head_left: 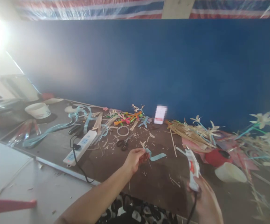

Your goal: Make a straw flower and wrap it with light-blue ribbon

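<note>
Pinched in the fingers of my left hand point(136, 159) is a small pale flower point(143, 145) with a light blue ribbon point(157, 156) trailing to the right. My right hand point(206, 196) is closed around a white hot glue gun point(193, 169) with an orange part on its side; its nozzle points away from me, and a dark cord point(192, 209) runs down from its handle. A gap of bare table lies between the glue gun and the ribbon. Just beyond my left hand are dark-handled scissors point(123, 143) amid scattered scraps.
A white power strip point(81, 148) with a black plug stands left, near the table point(158, 189) edge. Behind lie blue ribbon point(55, 127), a clear ring point(123, 131) and colourful pieces point(125, 120). To the right are a red roll point(215, 157), a whitish cup point(231, 173) and pale flowers point(266, 119).
</note>
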{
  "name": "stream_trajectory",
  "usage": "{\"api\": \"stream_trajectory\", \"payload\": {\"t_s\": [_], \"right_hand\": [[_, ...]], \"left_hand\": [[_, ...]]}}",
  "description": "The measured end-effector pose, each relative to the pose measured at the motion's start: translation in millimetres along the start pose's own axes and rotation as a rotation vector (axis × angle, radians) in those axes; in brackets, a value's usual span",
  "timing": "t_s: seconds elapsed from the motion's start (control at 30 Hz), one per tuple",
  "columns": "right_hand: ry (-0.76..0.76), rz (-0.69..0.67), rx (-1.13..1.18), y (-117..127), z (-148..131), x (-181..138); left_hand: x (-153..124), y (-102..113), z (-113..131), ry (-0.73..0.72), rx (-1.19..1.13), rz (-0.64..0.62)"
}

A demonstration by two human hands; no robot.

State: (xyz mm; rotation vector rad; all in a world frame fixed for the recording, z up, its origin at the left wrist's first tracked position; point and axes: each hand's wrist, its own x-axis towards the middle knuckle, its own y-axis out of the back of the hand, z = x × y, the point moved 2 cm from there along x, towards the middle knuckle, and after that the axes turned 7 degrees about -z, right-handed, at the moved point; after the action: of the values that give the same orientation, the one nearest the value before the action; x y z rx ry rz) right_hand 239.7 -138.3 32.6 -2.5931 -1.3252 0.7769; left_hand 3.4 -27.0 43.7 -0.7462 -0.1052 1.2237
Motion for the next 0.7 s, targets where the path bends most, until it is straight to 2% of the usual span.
{"api": "stream_trajectory", "payload": {"t_s": [0.13, 0.23, 0.43, 0.7], "right_hand": [[-0.119, -0.180, 0.021, -44.9, 17.7, -39.1], [-0.088, -0.203, -0.030, -62.7, 29.6, -54.9], [-0.017, -0.291, -0.143, -73.9, 38.1, -59.1], [0.010, -0.329, -0.212, -83.3, 40.0, -62.9]], "left_hand": [[-9.9, -11.8, -2.9, -0.086, -0.078, -0.021], [-16.0, -15.1, -3.9, -0.116, -0.103, 0.008], [-18.3, -14.8, -3.1, -0.194, -0.136, 0.055], [-19.1, -17.4, -5.9, -0.232, -0.146, 0.058]]}}
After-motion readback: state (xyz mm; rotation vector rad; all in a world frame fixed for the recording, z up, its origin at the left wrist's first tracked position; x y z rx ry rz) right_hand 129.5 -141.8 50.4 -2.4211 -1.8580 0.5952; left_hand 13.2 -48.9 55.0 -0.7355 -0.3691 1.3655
